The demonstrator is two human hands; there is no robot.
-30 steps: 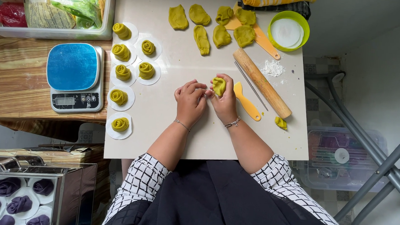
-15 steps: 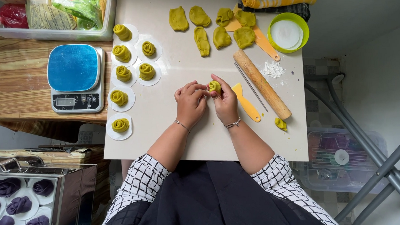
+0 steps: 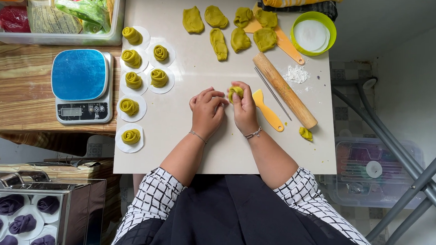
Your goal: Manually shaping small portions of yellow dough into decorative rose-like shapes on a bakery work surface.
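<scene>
The right hand (image 3: 245, 109) is pinching a green dough roll (image 3: 236, 92) in closed fingers just above the counter (image 3: 192, 136). The left hand (image 3: 206, 111), fingers curled and empty, is touching it. The dough, a looser flap a second ago, is now rolled tight like the finished rosettes (image 3: 133, 78).

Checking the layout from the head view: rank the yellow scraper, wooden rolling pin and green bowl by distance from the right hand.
From the right hand:
1. Yellow scraper, just beside it.
2. Wooden rolling pin, beyond the scraper.
3. Green bowl, far corner.
</scene>
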